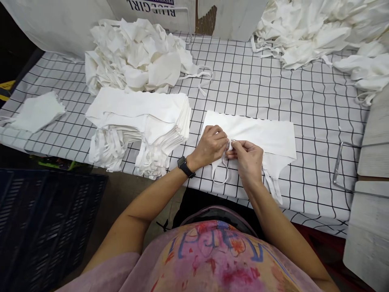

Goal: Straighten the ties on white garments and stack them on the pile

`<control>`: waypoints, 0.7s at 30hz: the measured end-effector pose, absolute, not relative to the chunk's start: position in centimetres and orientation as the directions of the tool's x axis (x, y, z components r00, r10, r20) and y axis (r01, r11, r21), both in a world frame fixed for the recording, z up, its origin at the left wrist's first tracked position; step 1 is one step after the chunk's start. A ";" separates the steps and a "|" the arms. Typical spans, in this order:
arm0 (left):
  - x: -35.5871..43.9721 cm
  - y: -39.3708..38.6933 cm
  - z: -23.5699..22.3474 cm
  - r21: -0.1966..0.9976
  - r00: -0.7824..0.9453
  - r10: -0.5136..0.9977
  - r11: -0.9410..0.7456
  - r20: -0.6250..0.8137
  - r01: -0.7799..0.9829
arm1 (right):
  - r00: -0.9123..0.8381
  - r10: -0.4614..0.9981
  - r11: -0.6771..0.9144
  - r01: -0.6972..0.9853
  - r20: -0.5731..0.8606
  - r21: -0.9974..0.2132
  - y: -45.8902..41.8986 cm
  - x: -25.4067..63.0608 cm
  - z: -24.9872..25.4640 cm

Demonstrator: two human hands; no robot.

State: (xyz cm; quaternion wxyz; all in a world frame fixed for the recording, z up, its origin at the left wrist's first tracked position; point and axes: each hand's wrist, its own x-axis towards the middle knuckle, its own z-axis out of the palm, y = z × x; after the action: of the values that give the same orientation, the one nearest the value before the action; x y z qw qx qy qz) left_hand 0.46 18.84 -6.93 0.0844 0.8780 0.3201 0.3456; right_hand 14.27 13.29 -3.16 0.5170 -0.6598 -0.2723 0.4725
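Observation:
A folded white camisole (264, 136) lies flat on the checked cloth in front of me, its body away from me and its straps towards me. Over its near left part, my left hand (212, 142) pinches a thin white strap (219, 182), which hangs in a loop below the fingers. Close against it, my right hand (247, 156) is closed in a pinch on the same strap. A tiny shiny bit shows between the fingertips, too small to make out. Left of my hands is a neat stack of folded white camisoles (139, 107), their straps bunched at the near edge.
Behind the stack sits a loose heap of white garments (136, 56), with another heap (316, 32) at the far right. A single white piece (39, 111) lies at the left. Cardboard boxes (231, 18) line the back. A metal wire frame (336, 164) stands at right, dark crates (45, 219) below left.

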 end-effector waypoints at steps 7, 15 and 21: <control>0.4 18.9 -6.7 0.354 0.577 0.613 -0.787 0.540 0.506 | 0.412 0.849 -0.310 -0.121 -0.332 -0.943 13.2 14.1 -3.1; 0.4 18.9 -6.6 0.353 0.575 0.607 -0.792 0.549 0.499 | 0.412 0.851 -0.305 -0.118 -0.326 -0.945 13.2 14.0 -3.2; 0.4 19.0 -6.8 0.342 0.574 0.596 -0.799 0.562 0.494 | 0.378 0.872 -0.308 -0.070 -0.311 -0.949 13.1 14.1 -3.2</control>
State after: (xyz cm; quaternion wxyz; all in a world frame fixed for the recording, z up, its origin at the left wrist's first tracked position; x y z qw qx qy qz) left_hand 0.38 18.95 -6.76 0.0737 0.8841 0.3083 0.3434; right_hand 14.08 13.13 -3.20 0.5038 -0.6596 -0.3040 0.4676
